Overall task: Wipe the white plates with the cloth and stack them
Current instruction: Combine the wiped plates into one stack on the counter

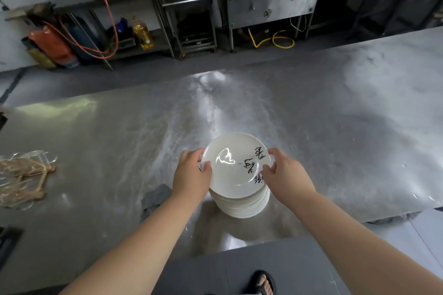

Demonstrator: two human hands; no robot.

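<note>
White round ceramic plate with black brush lettering is held over the stack of plain white plates near the front edge of the scuffed steel table; whether it touches the stack I cannot tell. My left hand pinches its left rim, thumb on top, and my right hand pinches the right rim. A crumpled grey cloth lies just left of the stack.
</note>
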